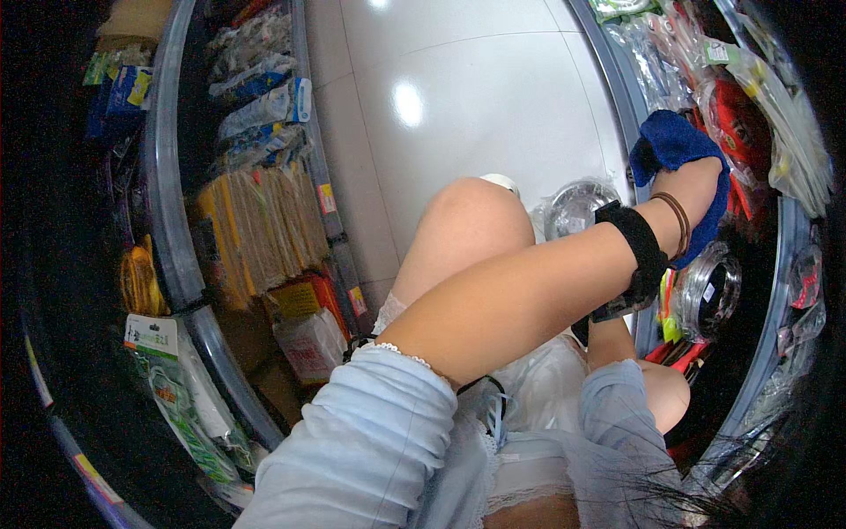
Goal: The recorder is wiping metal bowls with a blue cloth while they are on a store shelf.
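My left arm reaches across to the right. My left hand [691, 182] is bent at the wrist and wrapped in a dark blue cloth [674, 135]; the cloth hides its fingers. This hand is beside the front rail of the right shelf [624, 109], near red packaged goods [740, 125]. A black strap [634, 241] and a thin brown cord bracelet [677, 221] circle the left wrist. Of my right arm, the forearm [611, 340] shows below the left one; the right hand is out of sight. Beside the left forearm lies a clear-wrapped coil [578, 202].
On the left, shelves [175, 152] hold bagged goods [261, 119], a row of flat brown packets [271, 228] and a hanging green-and-white pack [178, 390]. Another shiny coil [714, 291] is at right. My bent knee [472, 211] stands over the tiled floor [489, 99].
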